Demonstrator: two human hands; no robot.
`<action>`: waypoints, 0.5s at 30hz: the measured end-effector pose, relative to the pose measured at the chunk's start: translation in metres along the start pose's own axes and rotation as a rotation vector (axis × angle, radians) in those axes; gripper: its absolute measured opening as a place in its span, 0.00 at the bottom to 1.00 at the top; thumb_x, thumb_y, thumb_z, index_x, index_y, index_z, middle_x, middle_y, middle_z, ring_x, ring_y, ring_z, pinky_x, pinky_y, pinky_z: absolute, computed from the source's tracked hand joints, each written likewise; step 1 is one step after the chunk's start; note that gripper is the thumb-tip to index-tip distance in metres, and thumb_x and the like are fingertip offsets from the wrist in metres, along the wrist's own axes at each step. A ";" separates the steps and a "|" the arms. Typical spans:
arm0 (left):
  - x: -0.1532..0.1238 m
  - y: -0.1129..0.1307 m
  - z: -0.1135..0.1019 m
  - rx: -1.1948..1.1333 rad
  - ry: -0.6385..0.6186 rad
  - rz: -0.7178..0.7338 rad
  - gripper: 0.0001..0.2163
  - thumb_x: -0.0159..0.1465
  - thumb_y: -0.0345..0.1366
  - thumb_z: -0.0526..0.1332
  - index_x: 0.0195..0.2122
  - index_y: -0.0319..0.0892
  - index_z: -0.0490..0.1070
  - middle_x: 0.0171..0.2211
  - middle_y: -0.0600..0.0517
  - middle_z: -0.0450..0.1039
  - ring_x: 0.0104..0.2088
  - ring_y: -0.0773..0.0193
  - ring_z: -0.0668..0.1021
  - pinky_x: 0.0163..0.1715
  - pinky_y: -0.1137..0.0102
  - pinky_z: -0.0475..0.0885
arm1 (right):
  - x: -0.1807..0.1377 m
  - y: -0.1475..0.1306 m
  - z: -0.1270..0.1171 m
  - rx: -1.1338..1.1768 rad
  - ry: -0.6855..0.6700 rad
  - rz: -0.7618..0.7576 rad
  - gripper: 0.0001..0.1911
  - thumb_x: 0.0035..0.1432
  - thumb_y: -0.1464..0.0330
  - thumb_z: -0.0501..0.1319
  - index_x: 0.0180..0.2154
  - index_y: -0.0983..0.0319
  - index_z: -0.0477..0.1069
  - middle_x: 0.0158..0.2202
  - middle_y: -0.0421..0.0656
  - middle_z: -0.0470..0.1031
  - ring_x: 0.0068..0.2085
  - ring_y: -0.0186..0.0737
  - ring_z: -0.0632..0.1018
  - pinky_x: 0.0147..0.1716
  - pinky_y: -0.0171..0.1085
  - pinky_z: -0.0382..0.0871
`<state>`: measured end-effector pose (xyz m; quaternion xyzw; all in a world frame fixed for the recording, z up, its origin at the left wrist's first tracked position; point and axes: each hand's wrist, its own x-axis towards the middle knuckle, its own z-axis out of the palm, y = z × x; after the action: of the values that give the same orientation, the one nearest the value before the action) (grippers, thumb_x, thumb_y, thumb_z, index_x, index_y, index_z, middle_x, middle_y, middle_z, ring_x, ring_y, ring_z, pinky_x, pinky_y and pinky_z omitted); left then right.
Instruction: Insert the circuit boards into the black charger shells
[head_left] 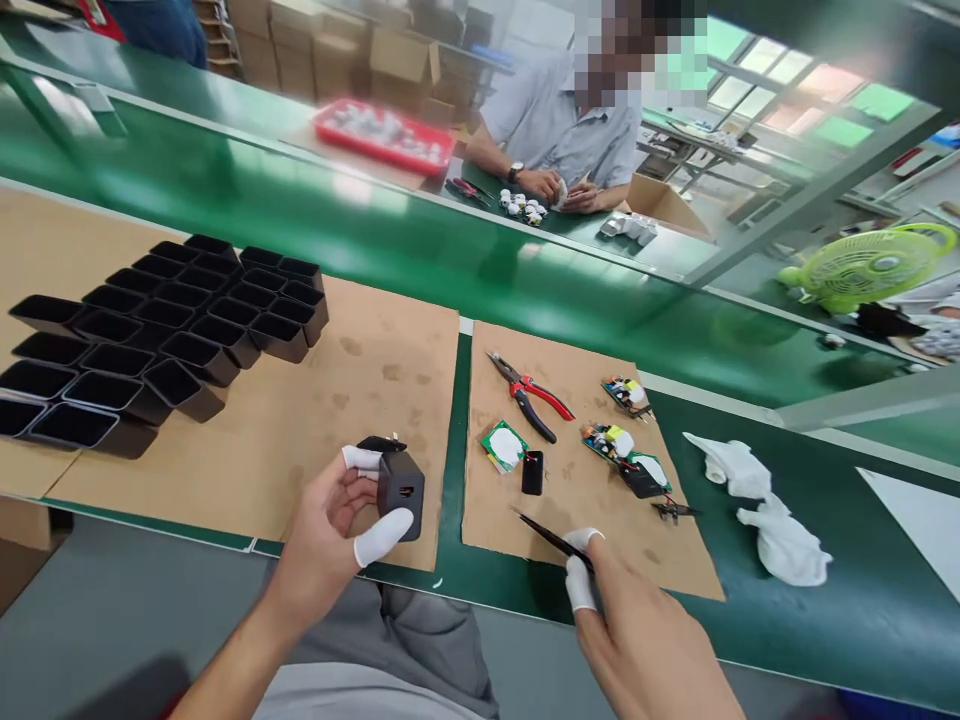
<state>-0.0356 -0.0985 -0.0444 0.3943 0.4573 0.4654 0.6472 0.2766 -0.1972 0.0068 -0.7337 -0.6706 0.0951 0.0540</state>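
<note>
My left hand (pixel 337 510), with white finger cots on thumb and finger, grips a black plastic housing (pixel 402 492) with a small slot in its visible face. A dark flat piece (pixel 381 443) shows just behind the housing; whether the two are joined I cannot tell. In my right hand (pixel 615 590), also in finger cots, is a pair of black tweezers (pixel 551 535), pinched with the tips pointing up and left over the cardboard. Ahead of those tips lies a green circuit board (pixel 504 446) with a white pad, wired to a small black part (pixel 532 473).
Red-and-black pliers (pixel 529 395) lie on the right cardboard (pixel 487 520), left of several circuit board assemblies (pixel 611 442). Many open black housings (pixel 165 315) stand at left. Crumpled white cloths (pixel 787 540) are at right. Across the green bench sits a co-worker (pixel 559 130) near a red tray (pixel 382 135).
</note>
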 end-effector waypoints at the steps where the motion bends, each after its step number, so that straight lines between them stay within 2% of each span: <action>1: 0.000 0.000 0.000 -0.002 -0.004 0.002 0.26 0.56 0.41 0.84 0.50 0.45 0.75 0.44 0.48 0.84 0.44 0.57 0.86 0.50 0.65 0.85 | -0.001 -0.001 -0.005 0.022 0.034 -0.023 0.10 0.73 0.63 0.56 0.46 0.53 0.77 0.29 0.41 0.85 0.25 0.50 0.85 0.19 0.39 0.71; 3: 0.000 0.000 0.000 -0.003 -0.008 0.013 0.25 0.56 0.39 0.84 0.49 0.45 0.75 0.44 0.49 0.84 0.44 0.59 0.86 0.50 0.68 0.84 | 0.001 -0.009 -0.010 0.109 0.107 -0.112 0.16 0.77 0.64 0.55 0.56 0.54 0.79 0.33 0.42 0.88 0.27 0.47 0.86 0.22 0.37 0.76; 5: 0.001 0.000 0.000 -0.008 -0.015 0.024 0.25 0.55 0.37 0.85 0.49 0.46 0.76 0.43 0.51 0.84 0.43 0.61 0.85 0.49 0.70 0.83 | 0.008 -0.025 -0.011 0.208 0.161 -0.206 0.18 0.79 0.66 0.55 0.61 0.55 0.79 0.39 0.43 0.90 0.31 0.43 0.88 0.28 0.33 0.81; 8: 0.001 0.001 0.001 -0.008 -0.010 0.033 0.23 0.57 0.38 0.84 0.49 0.46 0.76 0.43 0.51 0.84 0.42 0.62 0.85 0.49 0.71 0.83 | 0.019 -0.057 -0.010 0.357 0.196 -0.298 0.16 0.78 0.68 0.60 0.61 0.54 0.80 0.46 0.43 0.91 0.37 0.41 0.90 0.36 0.30 0.83; 11: -0.001 0.001 0.001 0.018 0.011 0.047 0.24 0.57 0.40 0.84 0.50 0.45 0.77 0.43 0.50 0.84 0.42 0.61 0.85 0.49 0.69 0.83 | 0.025 -0.086 -0.013 0.482 0.231 -0.289 0.16 0.76 0.70 0.65 0.60 0.52 0.82 0.45 0.41 0.91 0.36 0.39 0.90 0.33 0.28 0.82; 15: -0.003 0.001 0.000 0.055 0.009 0.066 0.24 0.57 0.40 0.84 0.50 0.46 0.77 0.44 0.50 0.84 0.42 0.59 0.85 0.48 0.68 0.83 | 0.030 -0.104 -0.022 0.534 0.200 -0.303 0.14 0.73 0.72 0.68 0.56 0.51 0.84 0.43 0.39 0.92 0.33 0.39 0.89 0.31 0.28 0.82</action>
<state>-0.0360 -0.1007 -0.0426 0.4248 0.4595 0.4755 0.6183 0.1822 -0.1565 0.0476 -0.5912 -0.7150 0.1858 0.3238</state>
